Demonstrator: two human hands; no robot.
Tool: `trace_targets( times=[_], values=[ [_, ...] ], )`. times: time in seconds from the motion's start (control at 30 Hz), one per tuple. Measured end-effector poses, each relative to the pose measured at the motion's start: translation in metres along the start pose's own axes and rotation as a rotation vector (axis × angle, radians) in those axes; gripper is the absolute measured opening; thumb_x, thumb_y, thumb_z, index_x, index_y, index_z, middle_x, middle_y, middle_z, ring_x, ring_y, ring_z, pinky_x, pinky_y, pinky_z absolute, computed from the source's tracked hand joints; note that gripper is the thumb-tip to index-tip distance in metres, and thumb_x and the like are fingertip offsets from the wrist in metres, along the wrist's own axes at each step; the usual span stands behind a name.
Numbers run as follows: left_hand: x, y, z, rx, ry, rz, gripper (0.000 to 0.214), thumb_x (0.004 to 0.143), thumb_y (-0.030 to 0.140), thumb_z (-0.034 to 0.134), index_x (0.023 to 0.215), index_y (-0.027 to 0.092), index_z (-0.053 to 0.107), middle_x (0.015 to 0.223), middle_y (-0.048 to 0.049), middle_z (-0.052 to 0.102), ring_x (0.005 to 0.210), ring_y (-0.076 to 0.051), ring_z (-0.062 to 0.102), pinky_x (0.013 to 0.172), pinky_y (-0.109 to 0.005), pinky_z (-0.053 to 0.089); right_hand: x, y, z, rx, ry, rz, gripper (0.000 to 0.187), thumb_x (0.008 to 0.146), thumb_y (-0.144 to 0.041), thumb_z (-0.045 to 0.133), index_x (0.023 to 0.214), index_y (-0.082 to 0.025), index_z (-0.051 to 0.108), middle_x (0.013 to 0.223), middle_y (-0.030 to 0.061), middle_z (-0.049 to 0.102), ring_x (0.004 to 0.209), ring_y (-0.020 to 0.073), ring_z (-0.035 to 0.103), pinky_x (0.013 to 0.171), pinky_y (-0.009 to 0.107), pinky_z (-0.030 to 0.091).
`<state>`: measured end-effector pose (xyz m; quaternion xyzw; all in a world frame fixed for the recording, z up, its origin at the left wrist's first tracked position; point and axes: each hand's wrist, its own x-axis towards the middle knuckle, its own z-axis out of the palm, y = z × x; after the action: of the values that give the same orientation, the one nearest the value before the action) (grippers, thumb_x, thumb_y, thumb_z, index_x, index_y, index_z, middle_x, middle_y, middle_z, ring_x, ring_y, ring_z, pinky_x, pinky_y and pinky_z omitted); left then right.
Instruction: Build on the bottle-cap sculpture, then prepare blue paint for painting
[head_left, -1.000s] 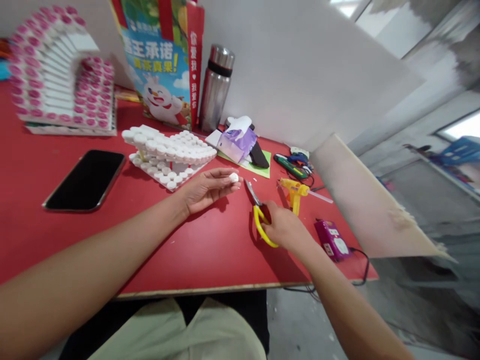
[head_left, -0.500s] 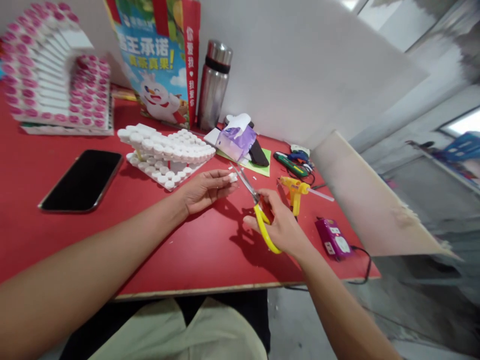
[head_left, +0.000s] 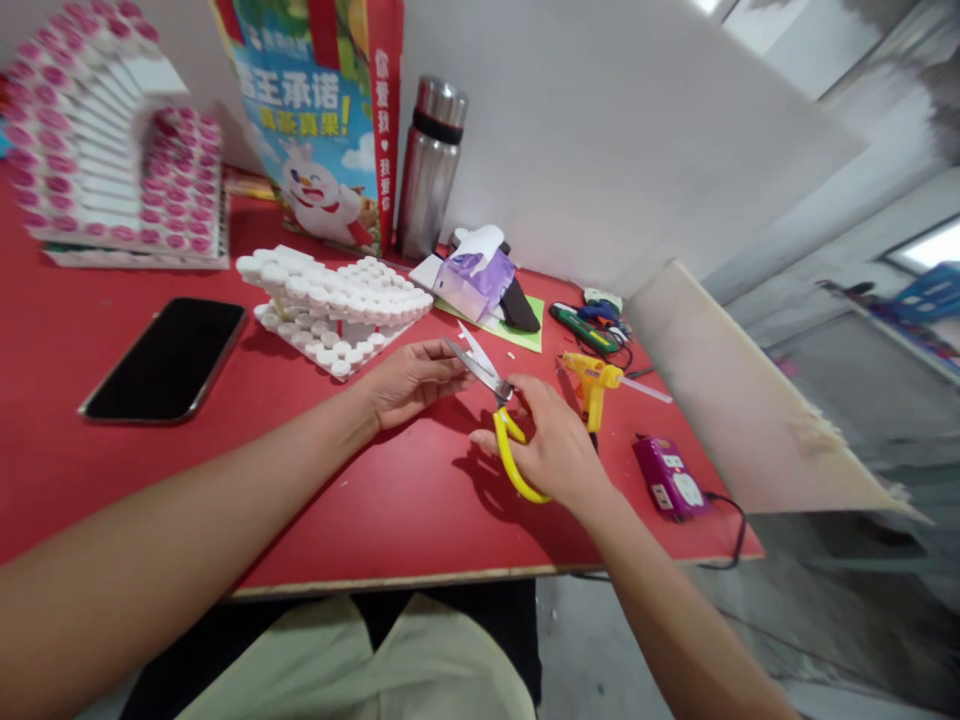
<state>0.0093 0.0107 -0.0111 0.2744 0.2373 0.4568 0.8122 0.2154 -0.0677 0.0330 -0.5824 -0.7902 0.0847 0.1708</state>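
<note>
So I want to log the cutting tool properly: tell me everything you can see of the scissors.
The scissors have slim, shiny metal blades and bright yellow loop handles, plastic by the look. The blades stand parted in a narrow V, tips pointing up and left at the fingertips of the left hand; whether they touch cannot be told. The right hand grips the handles, holding the pair over the red table.

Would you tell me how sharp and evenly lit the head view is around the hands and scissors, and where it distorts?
Head view: the left hand, right hand and scissors are sharp and evenly lit, throwing soft shadows on the red table; head view, right edge: the room beyond the table smears and stretches.
</note>
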Motion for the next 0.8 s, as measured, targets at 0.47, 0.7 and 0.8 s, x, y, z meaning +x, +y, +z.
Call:
trace_targets(
  times=[0.47, 0.7, 0.8],
  values=[
    [0.0, 0.0, 0.002, -0.028, 0.055, -0.051, 0.013, 0.081, -0.004, 0.075, 0.082, 0.009, 0.073, 0.078, -0.0045, 0.075, 0.071, -0.012, 0.074, 0.076, -0.022, 0.062, 0.0, 0.005, 0.01, 0.115, 0.095, 0.036, 0.051, 0.092, -0.061, 0.064, 0.118, -0.017, 0.065, 0.091, 0.0084, 0.072, 0.077, 0.022, 0.066, 0.075, 0.033, 0.05],
    [-0.003, 0.002, 0.002, -0.028, -0.005, -0.044, 0.014, 0.08, 0.0, 0.078, 0.09, 0.009, 0.077, 0.089, -0.0079, 0.079, 0.073, -0.011, 0.074, 0.074, -0.021, 0.062, 0.012, 0.021, 0.002, 0.055, 0.072, 0.287, 0.049, 0.088, -0.051, 0.069, 0.126, -0.019, 0.066, 0.081, 0.0035, 0.07, 0.072, 0.0218, 0.065, 0.068, 0.032, 0.047],
    [-0.003, 0.0, 0.002, 0.005, -0.022, 0.005, 0.021, 0.073, 0.002, 0.085, 0.09, 0.011, 0.077, 0.087, -0.0056, 0.078, 0.073, -0.012, 0.073, 0.076, -0.024, 0.061, 0.016, 0.025, 0.0, -0.142, -0.029, 0.293, 0.047, 0.09, -0.038, 0.068, 0.132, -0.018, 0.065, 0.1, 0.0109, 0.074, 0.087, 0.0263, 0.069, 0.077, 0.035, 0.05]
  ],
)
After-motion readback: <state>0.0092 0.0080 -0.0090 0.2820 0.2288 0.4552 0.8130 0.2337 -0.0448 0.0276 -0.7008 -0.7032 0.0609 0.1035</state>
